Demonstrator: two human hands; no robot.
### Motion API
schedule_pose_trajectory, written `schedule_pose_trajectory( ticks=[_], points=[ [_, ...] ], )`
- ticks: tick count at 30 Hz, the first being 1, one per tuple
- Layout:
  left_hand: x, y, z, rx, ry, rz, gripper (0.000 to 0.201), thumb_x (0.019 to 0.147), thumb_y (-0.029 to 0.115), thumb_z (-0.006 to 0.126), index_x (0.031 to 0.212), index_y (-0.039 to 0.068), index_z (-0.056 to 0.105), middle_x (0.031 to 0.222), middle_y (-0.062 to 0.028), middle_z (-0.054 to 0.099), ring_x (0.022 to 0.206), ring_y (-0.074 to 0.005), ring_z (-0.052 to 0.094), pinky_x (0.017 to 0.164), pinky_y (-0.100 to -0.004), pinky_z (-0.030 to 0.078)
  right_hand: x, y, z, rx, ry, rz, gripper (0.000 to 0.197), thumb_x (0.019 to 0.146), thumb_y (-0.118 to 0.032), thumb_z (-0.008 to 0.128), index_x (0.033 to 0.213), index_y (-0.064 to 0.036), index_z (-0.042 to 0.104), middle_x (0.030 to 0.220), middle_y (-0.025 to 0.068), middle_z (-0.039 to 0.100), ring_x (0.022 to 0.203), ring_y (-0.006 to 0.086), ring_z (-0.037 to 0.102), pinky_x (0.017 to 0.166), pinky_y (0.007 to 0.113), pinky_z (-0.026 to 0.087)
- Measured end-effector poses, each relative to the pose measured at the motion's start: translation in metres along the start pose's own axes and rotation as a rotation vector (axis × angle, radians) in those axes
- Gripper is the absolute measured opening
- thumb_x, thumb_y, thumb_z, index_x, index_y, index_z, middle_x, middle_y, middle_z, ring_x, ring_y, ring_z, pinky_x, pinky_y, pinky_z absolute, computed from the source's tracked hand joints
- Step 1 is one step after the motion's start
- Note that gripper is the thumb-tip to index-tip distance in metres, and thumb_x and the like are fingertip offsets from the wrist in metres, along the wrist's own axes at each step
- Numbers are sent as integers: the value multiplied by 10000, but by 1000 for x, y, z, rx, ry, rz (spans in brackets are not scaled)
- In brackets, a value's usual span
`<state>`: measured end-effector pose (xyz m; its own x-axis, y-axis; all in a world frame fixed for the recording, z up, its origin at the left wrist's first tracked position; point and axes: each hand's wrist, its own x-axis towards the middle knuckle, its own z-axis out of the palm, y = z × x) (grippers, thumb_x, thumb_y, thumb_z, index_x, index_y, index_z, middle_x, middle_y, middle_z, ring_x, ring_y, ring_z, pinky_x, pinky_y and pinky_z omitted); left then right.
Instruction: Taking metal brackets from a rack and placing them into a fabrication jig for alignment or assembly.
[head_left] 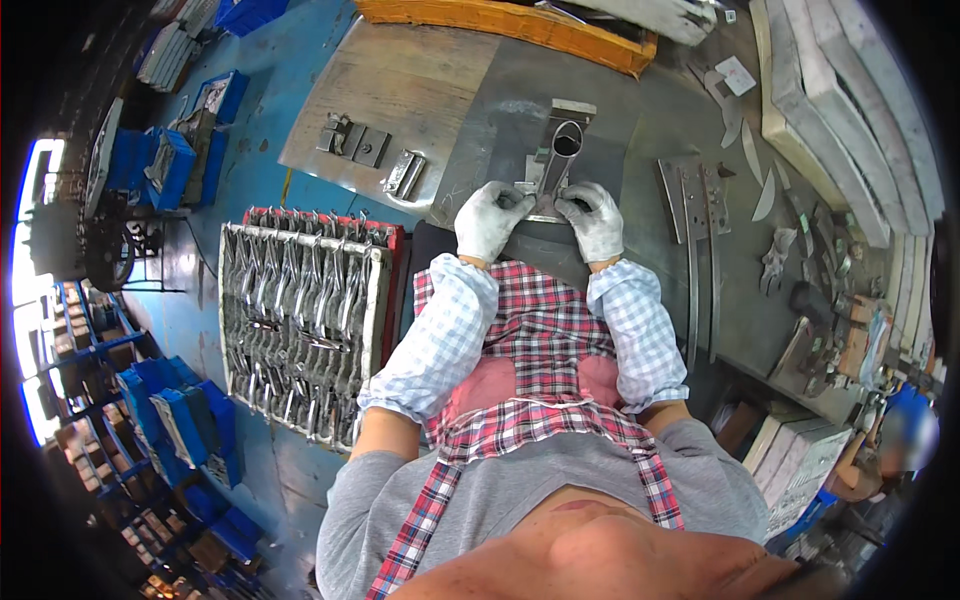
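A metal fixture with a slanted round tube (567, 140) stands on the grey metal bench in front of me, its open end pointing up and away. My left hand (488, 222), in a white glove, is at the left side of its base plate (545, 218), thumb and fingers pinched together. On the right side my right hand (597, 222), gloved alike, curls its fingers inward in a pinch beside the tube's lower end. Whatever lies between the fingertips of either hand is too small or hidden to make out.
Left of me stands a rack (232, 330) filled with rows of shiny metal tools. Small metal blocks (355, 142) and a clamp-like piece (405, 176) lie on the bench. Long metal bars (690, 260) lie at right. An orange beam (500, 22) borders the far side. A person (870, 450) sits far right.
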<state>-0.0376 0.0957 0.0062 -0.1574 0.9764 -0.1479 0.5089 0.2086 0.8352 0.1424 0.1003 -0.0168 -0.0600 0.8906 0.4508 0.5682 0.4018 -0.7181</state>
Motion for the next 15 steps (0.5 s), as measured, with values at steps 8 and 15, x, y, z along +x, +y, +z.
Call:
schedule_pose_trajectory(
  ticks=[8,15],
  points=[
    [-18,2,-17,40,27,116,244,758,307,683,928,134,701,903,-105,661,857,-306,637,742,-418,527,8,-10,0,370,-183,264,330,813,-83,698,1102,54,615,1040,114,667,938,164,624,805,265,509],
    [-70,-33,-65,-471,240,45,475,822,293,651,1197,23,542,1037,-169,606,1007,-326,573,909,-374,454,-13,-97,81,-146,-484,-104,244,839,-194,672,1025,-40,639,873,157,644,827,338,638,695,410,516]
  ],
)
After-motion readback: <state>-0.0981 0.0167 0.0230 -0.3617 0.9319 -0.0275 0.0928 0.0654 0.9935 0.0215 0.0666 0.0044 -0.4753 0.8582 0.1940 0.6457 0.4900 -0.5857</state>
